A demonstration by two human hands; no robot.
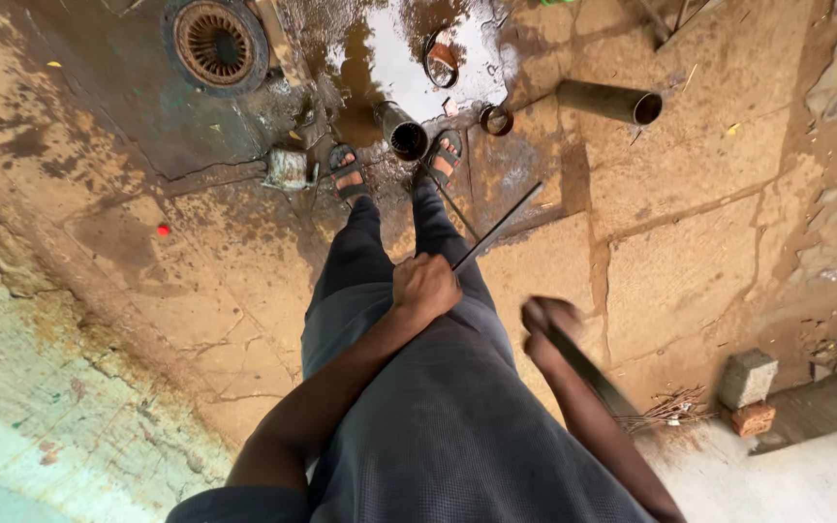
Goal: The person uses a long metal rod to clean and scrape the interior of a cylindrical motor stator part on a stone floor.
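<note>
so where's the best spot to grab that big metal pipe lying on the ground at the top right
Probably around the middle of the metal pipe, hand coming down from above, fingers wrapped across its width. It lies flat on the stone floor with clear ground on both long sides, and a middle grip should keep it balanced.

You're seeing a round drain grate (pixel 215 44) lying upper left | a puddle (pixel 409 58) shining top centre | a metal pipe (pixel 610 102) resting upper right | a grey block (pixel 747 377) sitting lower right.
</note>
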